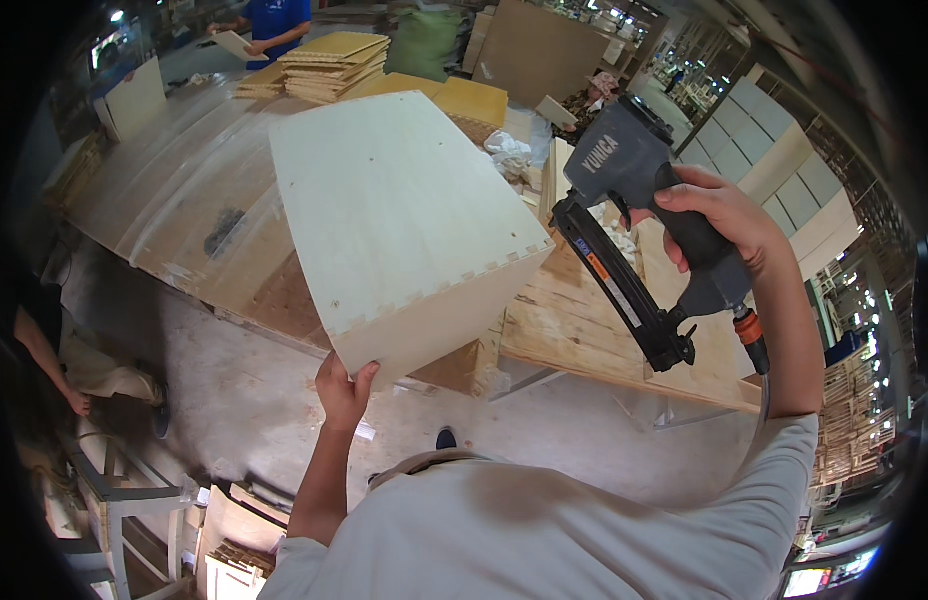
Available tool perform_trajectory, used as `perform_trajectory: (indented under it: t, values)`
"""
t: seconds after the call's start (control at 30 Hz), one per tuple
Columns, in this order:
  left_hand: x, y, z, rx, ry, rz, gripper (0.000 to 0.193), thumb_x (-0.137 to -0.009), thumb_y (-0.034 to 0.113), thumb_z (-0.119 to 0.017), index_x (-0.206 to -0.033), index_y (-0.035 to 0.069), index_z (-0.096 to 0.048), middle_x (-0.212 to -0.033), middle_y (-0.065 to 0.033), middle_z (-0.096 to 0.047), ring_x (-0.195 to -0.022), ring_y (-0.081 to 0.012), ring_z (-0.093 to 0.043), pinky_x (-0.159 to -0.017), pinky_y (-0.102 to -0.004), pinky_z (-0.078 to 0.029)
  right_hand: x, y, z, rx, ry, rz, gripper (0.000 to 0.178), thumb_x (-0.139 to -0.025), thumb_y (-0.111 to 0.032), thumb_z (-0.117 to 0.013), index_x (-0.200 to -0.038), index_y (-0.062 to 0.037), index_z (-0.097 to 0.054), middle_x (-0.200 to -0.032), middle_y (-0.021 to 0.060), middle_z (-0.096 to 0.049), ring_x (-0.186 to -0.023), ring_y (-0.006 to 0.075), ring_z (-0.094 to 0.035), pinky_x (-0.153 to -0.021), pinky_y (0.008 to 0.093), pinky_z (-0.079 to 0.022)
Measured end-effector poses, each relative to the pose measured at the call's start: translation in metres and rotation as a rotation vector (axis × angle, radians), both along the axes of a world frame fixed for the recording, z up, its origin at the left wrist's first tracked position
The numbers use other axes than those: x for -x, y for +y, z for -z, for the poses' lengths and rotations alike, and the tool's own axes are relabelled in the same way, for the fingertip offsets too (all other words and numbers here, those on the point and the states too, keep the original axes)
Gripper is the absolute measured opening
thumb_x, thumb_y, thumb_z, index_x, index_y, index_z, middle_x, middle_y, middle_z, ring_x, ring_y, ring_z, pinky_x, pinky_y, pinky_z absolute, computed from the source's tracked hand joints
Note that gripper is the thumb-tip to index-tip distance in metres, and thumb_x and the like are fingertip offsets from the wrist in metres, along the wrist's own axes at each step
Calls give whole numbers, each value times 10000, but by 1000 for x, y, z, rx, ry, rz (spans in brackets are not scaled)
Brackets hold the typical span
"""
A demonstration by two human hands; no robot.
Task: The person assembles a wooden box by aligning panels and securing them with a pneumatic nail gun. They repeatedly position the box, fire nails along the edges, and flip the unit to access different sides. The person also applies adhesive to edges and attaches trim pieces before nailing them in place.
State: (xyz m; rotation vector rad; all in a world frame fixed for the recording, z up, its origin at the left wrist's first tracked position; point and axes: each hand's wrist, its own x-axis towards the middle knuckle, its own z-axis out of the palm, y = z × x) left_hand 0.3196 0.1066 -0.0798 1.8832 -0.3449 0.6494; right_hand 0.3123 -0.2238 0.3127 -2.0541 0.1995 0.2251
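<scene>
A pale plywood box (399,200) with finger-jointed edges is tilted over the workbench in front of me. My left hand (346,390) grips its near lower corner, the thumb on the near side and the other fingers mostly hidden. Up at the right, my right hand (719,215) is wrapped round the handle of a black and grey pneumatic nail gun (624,160). The gun's nose is close to the box's right corner; whether they touch I cannot tell. An air hose with an orange fitting (749,328) joins the base of its handle.
Stacked yellowish wooden panels (334,65) stand on the far side of the wooden workbench (174,210). A person in a blue shirt (279,20) holds a board beyond them. Another person's arm (44,350) shows at the left, near a metal frame (134,500).
</scene>
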Motion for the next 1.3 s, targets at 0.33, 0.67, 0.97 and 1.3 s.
perform_trajectory:
  t: [0.33,0.67,0.97,1.3]
  values:
    - [1,6,1,-68,75,-24,356,-828,342,-679,-970,23,-611,-796,-157,-619,-707,-349,-611,-620,-402,-478,-8,20,1,66,90,6,405,-825,-165,-627,-1155,30,-496,-954,164,-670,-478,162,-588,-400,288,-504]
    - [1,6,2,-98,6,-39,367,-837,344,-667,-990,16,-602,-803,-170,-612,-705,-359,-608,-618,-417,-476,-10,23,1,104,153,-55,291,-836,-184,-627,-1049,-13,-526,-895,85,-650,-517,149,-590,-443,290,-519]
    - [1,3,2,-67,53,-27,370,-841,344,-668,-993,15,-598,-800,-169,-609,-710,-365,-605,-623,-424,-476,-11,19,2,111,160,-102,220,-841,-193,-619,-960,-19,-555,-849,68,-627,-517,139,-587,-445,281,-515]
    - [-1,0,-6,-77,4,-57,344,-837,339,-671,-980,34,-605,-786,-161,-609,-705,-358,-600,-623,-424,-472,-2,47,-11,64,141,-251,285,-837,-214,-632,-1019,-2,-572,-915,66,-641,-546,140,-596,-474,288,-525]
